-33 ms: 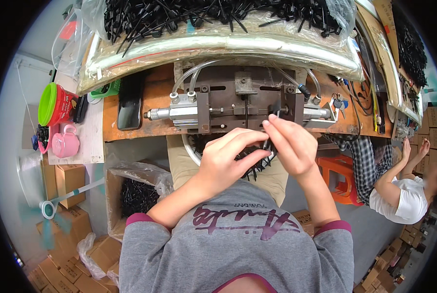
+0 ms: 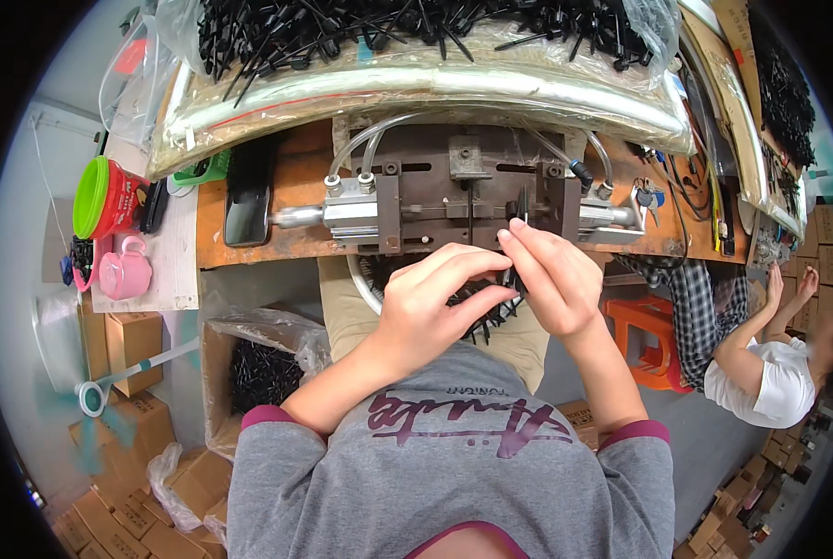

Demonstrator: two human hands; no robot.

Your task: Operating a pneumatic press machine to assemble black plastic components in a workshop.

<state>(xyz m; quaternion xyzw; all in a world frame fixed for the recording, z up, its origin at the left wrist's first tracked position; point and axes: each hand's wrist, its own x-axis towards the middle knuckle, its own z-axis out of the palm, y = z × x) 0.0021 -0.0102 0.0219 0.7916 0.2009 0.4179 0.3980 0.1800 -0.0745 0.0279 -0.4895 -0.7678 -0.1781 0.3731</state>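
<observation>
**Both hands at the front of a small bench machine, w/ black parts nearby**

The L hand was curved in from the lower L, forefinger and thumb bent toward each other. A small dark part showed btwn their tips; whether it was pinched or lay just behind, one can't tell. The R hand was raised beside it, fingers bunched w/ tips nr the front edge of the metal machine; their grip was hidden. A thin dark piece stood upright in the machine just beyond these tips. Below the hands, a heap of black parts sat over the person's lap.

The machine rested on a brown table, w/ a silver cylinder at its L end and clear tubing above. A black phone lay to the L, keys to the R. More black stems filled the tray behind. A pink cup stood far L; a co-worker in a white shirt sat far R.
</observation>
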